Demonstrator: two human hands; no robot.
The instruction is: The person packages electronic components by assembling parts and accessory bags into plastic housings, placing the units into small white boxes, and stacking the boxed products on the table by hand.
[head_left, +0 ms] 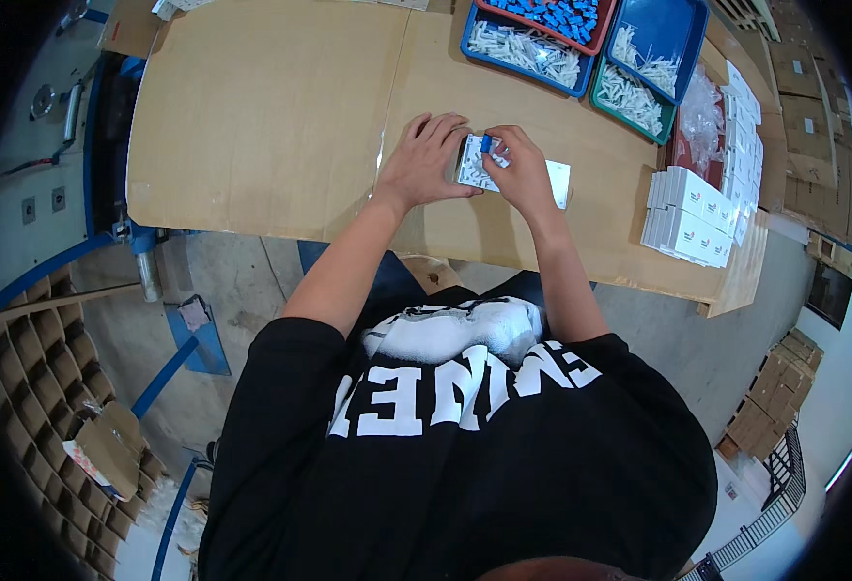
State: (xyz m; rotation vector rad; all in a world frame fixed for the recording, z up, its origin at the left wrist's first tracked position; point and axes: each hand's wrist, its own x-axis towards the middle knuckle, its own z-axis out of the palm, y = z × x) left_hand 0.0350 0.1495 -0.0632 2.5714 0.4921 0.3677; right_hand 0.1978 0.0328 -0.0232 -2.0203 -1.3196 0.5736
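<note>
A small open white box [471, 172] lies on the brown table, with small white pieces inside. My left hand [424, 163] wraps round its left side, fingers at the far edge and thumb along the near edge. Over the box, my right hand [523, 176] is closed, its fingertips pinching a small blue piece [487, 142] near the far edge. A white flap or lid [559, 184] reaches out to the right, partly covered by my right hand. Whether the blue piece touches the box's contents is too small to tell.
At the far right, a red tray [595, 43] of blue pieces overlaps a blue tray [468, 44] of white pieces. Another blue tray [694, 48] rests on a green tray [660, 136]. Stacked white boxes [692, 218] and clear plastic bags [702, 107] are at the table's right.
</note>
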